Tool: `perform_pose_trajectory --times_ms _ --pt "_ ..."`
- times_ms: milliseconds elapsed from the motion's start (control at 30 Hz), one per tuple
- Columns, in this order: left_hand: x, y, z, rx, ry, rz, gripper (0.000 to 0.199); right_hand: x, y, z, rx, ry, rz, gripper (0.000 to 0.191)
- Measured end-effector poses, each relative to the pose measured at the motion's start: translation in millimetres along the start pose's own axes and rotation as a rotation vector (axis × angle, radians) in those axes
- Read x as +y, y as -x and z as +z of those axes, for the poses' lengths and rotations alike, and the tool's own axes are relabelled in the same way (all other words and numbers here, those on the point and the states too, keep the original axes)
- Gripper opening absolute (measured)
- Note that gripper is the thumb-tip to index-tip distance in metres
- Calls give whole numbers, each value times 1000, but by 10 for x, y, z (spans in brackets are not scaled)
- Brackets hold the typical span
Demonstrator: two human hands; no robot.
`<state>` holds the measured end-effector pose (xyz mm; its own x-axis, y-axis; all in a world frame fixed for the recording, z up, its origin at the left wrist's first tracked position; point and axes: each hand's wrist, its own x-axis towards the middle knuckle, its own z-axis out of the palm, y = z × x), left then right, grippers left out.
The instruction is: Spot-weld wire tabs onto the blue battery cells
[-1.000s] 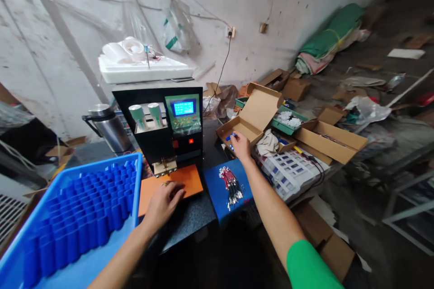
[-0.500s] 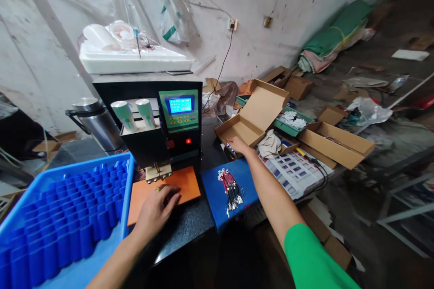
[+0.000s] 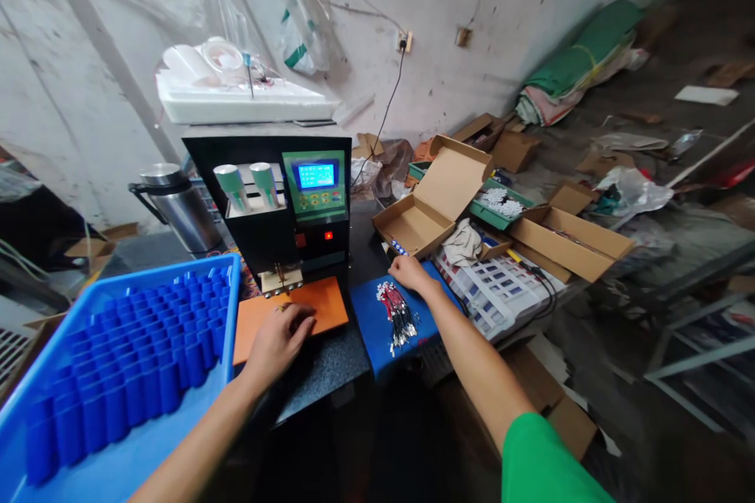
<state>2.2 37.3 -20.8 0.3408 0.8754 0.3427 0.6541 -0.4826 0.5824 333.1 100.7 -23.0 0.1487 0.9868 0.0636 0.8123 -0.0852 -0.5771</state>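
Observation:
My left hand (image 3: 281, 338) rests on the orange board (image 3: 327, 305), its fingers curled under the head of the black machine (image 3: 322, 255); what it may hold is too small to make out. Over the back edge of the blue mat (image 3: 369, 314), my right hand (image 3: 411, 273) has its fingers bent together beside a small blue-and-white strip (image 3: 399, 248). Whether it grips anything is unclear. Just left of that hand, a bundle of red and black wires (image 3: 396, 313) with white connectors lies on the mat.
A blue crate (image 3: 234, 283) of blue cylinders (image 3: 141, 361) stands at the left. Behind it is a steel jug (image 3: 182, 212). An open cardboard box (image 3: 421, 224), a green tray (image 3: 501, 208) and a grey cloth (image 3: 463, 244) lie at the right.
My right hand has moved back from the cardboard box toward the wires, and the blue-and-white strip now shows beyond it. My left hand stays on the orange board. The view has shifted slightly.

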Motion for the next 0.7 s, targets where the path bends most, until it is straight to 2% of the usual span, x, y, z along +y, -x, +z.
perform_pose_trajectory --times_ms 100,200,367,467,600,700 --pt "8 -7 -6 1 -1 9 28 74 117 103 -84 56 64 18" --pt "12 -15 -12 1 -11 18 28 99 147 164 -66 49 112 16" --pt "15 -23 -15 -2 -24 25 27 91 110 262 3 5 197 3" --pt "22 -22 -17 -3 -25 26 28 122 106 304 37 -59 208 4" --pt "43 -17 -31 -22 -16 8 32 206 163 261 106 -193 151 17" --pt "50 -25 -54 -51 -12 -10 34 260 230 119 208 -285 102 20"
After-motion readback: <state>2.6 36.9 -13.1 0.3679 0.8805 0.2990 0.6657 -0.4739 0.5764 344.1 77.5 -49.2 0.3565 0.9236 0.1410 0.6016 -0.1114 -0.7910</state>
